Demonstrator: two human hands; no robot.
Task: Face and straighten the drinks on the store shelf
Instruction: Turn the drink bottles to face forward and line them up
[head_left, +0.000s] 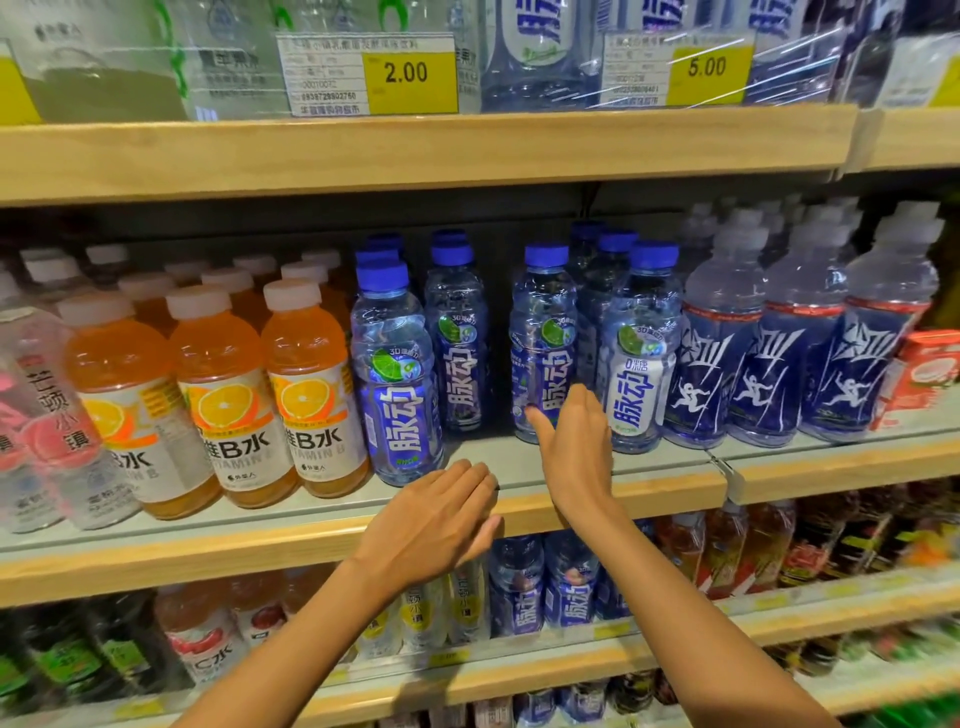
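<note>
Blue-capped drink bottles with blue labels stand in rows on the middle shelf (649, 470). One bottle (397, 374) stands at the front edge; a second (460, 332) and a third (540, 338) sit further back, leaving a gap. A white-labelled bottle (641, 348) is to the right. My right hand (574, 447) is open, fingers straight, its thumb tip at the base of the third bottle. My left hand (441, 519) hovers open, palm down, over the shelf edge below the gap.
Orange vitamin drinks (223, 395) with white caps fill the left of the shelf; dark blue sports drinks (779, 343) fill the right. A wooden shelf (415, 150) with price tags hangs above. Lower shelves hold more bottles (566, 582).
</note>
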